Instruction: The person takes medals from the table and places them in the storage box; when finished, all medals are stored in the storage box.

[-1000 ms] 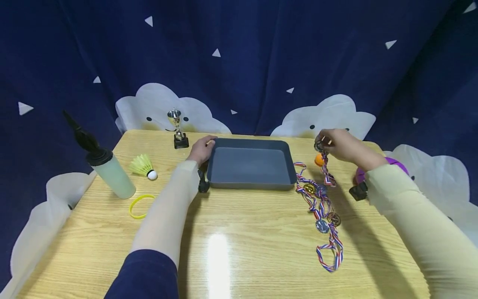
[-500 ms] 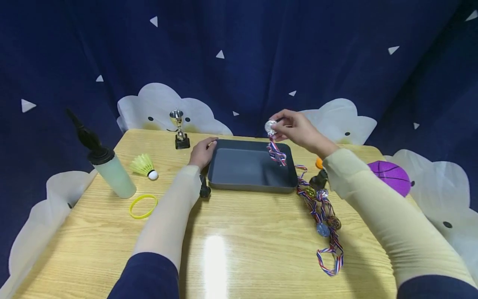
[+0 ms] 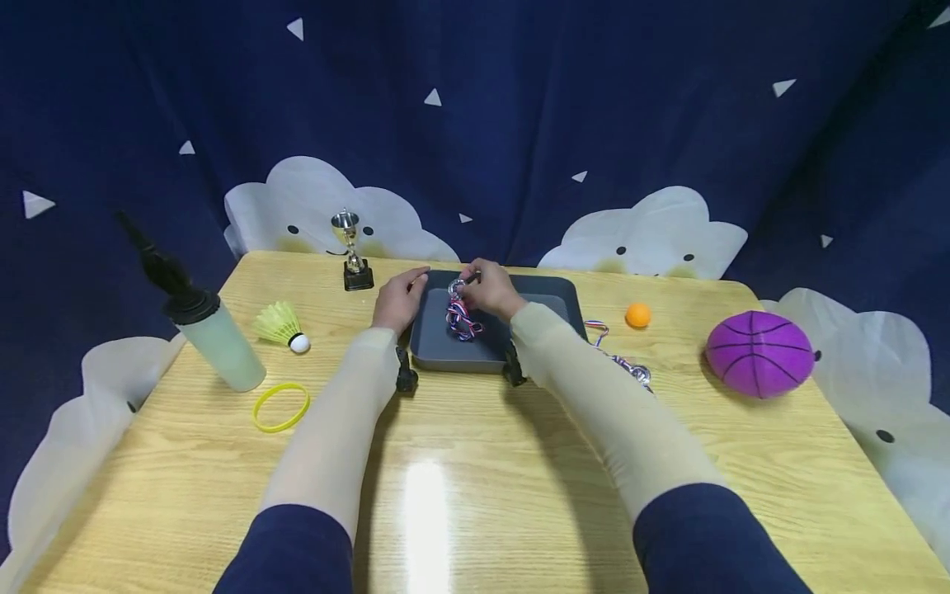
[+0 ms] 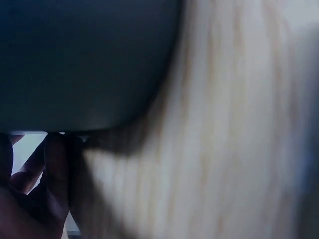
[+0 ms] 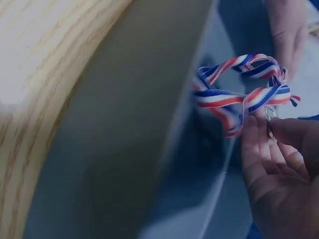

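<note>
A grey rectangular tray [image 3: 438, 351] lies on the table. In the head view, my left hand [image 3: 398, 301] grips its back left corner. Its thumb and fingers touch the tray's dark wall [image 4: 84, 59] in the left wrist view. Over the tray's left part, my right hand [image 3: 490, 289] pinches a silver medal [image 3: 456, 287] between thumb and fingers. The medal's striped red, white and blue ribbon [image 5: 249, 97] hangs bunched below it, inside the tray. More medals [image 3: 640, 375] lie right of the tray, mostly hidden by my right sleeve.
A small trophy cup [image 3: 352, 252], a shuttlecock [image 3: 282, 326], a bottle with a black lid [image 3: 223, 346] and a yellow wristband [image 3: 260, 408] are at left. An orange ball [image 3: 637, 315] and a purple ball [image 3: 759, 355] are at right.
My right hand has carried the silver medal from the table's right side leftward, then down into the tray. The left hand has stayed at the tray's corner.
</note>
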